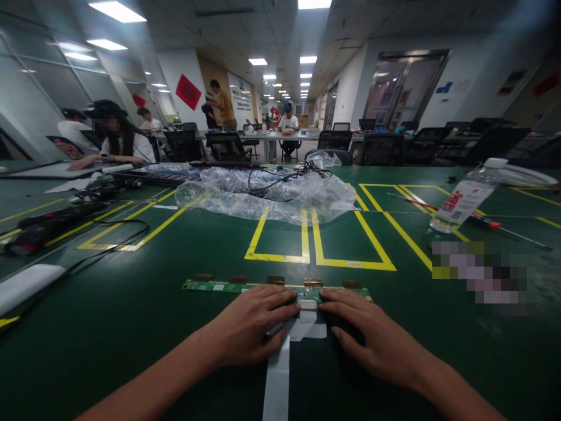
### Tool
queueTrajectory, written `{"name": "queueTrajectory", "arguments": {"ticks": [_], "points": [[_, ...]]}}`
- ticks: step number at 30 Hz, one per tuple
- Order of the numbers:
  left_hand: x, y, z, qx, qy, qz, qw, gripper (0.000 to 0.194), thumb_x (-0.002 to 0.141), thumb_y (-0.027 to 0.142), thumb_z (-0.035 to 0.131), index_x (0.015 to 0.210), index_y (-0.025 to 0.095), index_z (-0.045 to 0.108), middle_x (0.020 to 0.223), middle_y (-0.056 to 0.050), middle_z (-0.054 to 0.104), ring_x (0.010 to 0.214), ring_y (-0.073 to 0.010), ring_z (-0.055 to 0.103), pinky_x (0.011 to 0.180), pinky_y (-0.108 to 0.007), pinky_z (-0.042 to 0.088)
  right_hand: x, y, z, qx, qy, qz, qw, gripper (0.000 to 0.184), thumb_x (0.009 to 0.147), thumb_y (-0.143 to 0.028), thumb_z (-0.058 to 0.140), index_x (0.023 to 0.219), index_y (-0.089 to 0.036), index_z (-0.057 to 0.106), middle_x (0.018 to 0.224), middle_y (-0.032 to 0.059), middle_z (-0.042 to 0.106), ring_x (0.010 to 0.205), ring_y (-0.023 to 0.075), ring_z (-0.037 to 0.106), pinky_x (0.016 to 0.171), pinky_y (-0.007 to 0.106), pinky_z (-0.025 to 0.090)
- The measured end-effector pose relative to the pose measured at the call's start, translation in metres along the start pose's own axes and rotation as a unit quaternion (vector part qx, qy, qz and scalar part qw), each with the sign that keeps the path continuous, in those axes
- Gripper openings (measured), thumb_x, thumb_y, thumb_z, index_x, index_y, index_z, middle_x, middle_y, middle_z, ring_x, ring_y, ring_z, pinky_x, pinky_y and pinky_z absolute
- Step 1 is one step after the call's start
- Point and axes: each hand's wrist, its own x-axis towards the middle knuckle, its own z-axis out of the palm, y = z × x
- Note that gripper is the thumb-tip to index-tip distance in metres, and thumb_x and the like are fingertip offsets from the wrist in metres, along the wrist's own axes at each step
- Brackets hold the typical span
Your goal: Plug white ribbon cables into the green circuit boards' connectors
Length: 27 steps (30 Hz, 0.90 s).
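A long narrow green circuit board (210, 286) with several gold-coloured connectors lies flat on the dark green table (131, 327) close in front of me. A white flat ribbon cable (277, 380) runs from the board's middle toward me. My left hand (252, 324) rests palm down beside the cable's end, its fingertips pressing at the connector (308, 304). My right hand (363, 333) lies flat on the other side, with its fingers pointing at the same connector. Both hands have their fingers stretched out and grip nothing.
Crumpled clear plastic wrap (272, 196) with black cables lies further back among yellow tape lines (302, 234). A clear water bottle (464, 199) and a red screwdriver (477, 219) are to the right. A black and red tool (48, 225) lies left. Other people sit at desks behind.
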Motion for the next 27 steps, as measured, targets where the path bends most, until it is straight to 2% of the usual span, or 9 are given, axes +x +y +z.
{"name": "queueTrajectory", "arguments": {"ticks": [4, 8, 11, 13, 15, 16, 20, 23, 27], "points": [[0.001, 0.004, 0.000, -0.012, -0.005, 0.007, 1.000, 0.051, 0.093, 0.021, 0.053, 0.144, 0.018, 0.048, 0.151, -0.011, 0.048, 0.139, -0.0284, 0.044, 0.115, -0.049, 0.037, 0.000, -0.001, 0.000, 0.022, 0.004, -0.008, 1.000, 0.053, 0.097, -0.032, 0.052, 0.149, -0.027, 0.040, 0.151, 0.0060, 0.049, 0.138, 0.0243, 0.044, 0.117, 0.049, 0.033], [0.000, 0.009, 0.001, -0.034, -0.053, 0.037, 0.997, 0.064, 0.094, 0.017, 0.050, 0.155, 0.019, 0.032, 0.158, -0.009, 0.037, 0.146, -0.0246, 0.033, 0.121, -0.045, 0.027, -0.001, -0.002, 0.005, 0.010, -0.008, -0.032, 0.999, 0.059, 0.099, -0.031, 0.049, 0.154, -0.027, 0.029, 0.155, 0.0053, 0.043, 0.142, 0.0219, 0.038, 0.122, 0.047, 0.025], [-0.003, -0.003, 0.005, -0.018, -0.047, -0.001, 0.999, 0.060, 0.099, 0.021, 0.044, 0.157, 0.024, 0.028, 0.160, -0.006, 0.032, 0.147, -0.0235, 0.031, 0.121, -0.044, 0.026, -0.002, -0.001, 0.007, -0.010, -0.001, -0.031, 0.999, 0.061, 0.100, -0.032, 0.047, 0.156, -0.028, 0.024, 0.159, 0.0042, 0.037, 0.147, 0.0234, 0.030, 0.123, 0.050, 0.020], [-0.009, -0.023, 0.006, 0.012, -0.040, -0.072, 0.997, 0.055, 0.103, 0.029, 0.039, 0.157, 0.026, 0.029, 0.161, -0.003, 0.030, 0.148, -0.0226, 0.029, 0.121, -0.043, 0.026, -0.004, 0.001, 0.008, -0.020, 0.012, -0.019, 1.000, 0.060, 0.100, -0.033, 0.045, 0.156, -0.028, 0.024, 0.160, 0.0034, 0.034, 0.149, 0.0248, 0.026, 0.123, 0.051, 0.020], [-0.020, -0.053, 0.003, 0.050, -0.041, -0.194, 0.979, 0.054, 0.104, 0.039, 0.034, 0.156, 0.026, 0.031, 0.162, -0.001, 0.029, 0.149, -0.0214, 0.027, 0.122, -0.040, 0.023, -0.006, 0.005, 0.008, -0.023, 0.026, -0.008, 0.999, 0.059, 0.101, -0.034, 0.045, 0.156, -0.029, 0.025, 0.160, 0.0030, 0.035, 0.149, 0.0252, 0.026, 0.123, 0.052, 0.022], [-0.028, -0.070, 0.000, 0.069, -0.042, -0.271, 0.959, 0.055, 0.104, 0.042, 0.031, 0.156, 0.025, 0.032, 0.162, 0.000, 0.029, 0.149, -0.0207, 0.027, 0.123, -0.039, 0.022, -0.007, 0.007, 0.007, -0.022, 0.032, -0.004, 0.999, 0.058, 0.100, -0.034, 0.045, 0.155, -0.029, 0.026, 0.160, 0.0030, 0.035, 0.148, 0.0254, 0.027, 0.122, 0.052, 0.023], [-0.064, -0.133, -0.021, 0.110, -0.022, -0.440, 0.891, 0.063, 0.101, 0.037, 0.021, 0.152, 0.002, 0.034, 0.157, -0.019, 0.036, 0.146, -0.0321, 0.032, 0.118, -0.051, 0.027, -0.008, 0.013, 0.008, -0.010, 0.043, 0.011, 0.999, 0.058, 0.099, -0.036, 0.047, 0.154, -0.030, 0.030, 0.159, 0.0037, 0.038, 0.147, 0.0268, 0.031, 0.121, 0.053, 0.027], [-0.083, -0.160, -0.031, 0.121, -0.015, -0.500, 0.857, 0.066, 0.100, 0.037, 0.020, 0.149, -0.004, 0.036, 0.154, -0.024, 0.037, 0.144, -0.0352, 0.035, 0.115, -0.053, 0.032, -0.008, 0.013, 0.009, -0.003, 0.040, 0.016, 0.999, 0.058, 0.099, -0.037, 0.048, 0.154, -0.032, 0.032, 0.159, 0.0031, 0.038, 0.146, 0.0274, 0.032, 0.120, 0.054, 0.028], [-0.092, -0.175, -0.027, 0.130, -0.005, -0.520, 0.844, 0.070, 0.099, 0.045, 0.022, 0.147, -0.003, 0.039, 0.153, -0.024, 0.039, 0.143, -0.0339, 0.036, 0.115, -0.048, 0.033, -0.008, 0.011, 0.008, -0.005, 0.040, 0.013, 0.999, 0.057, 0.099, -0.036, 0.049, 0.154, -0.033, 0.032, 0.159, 0.0016, 0.037, 0.147, 0.0258, 0.031, 0.120, 0.053, 0.027]]}}
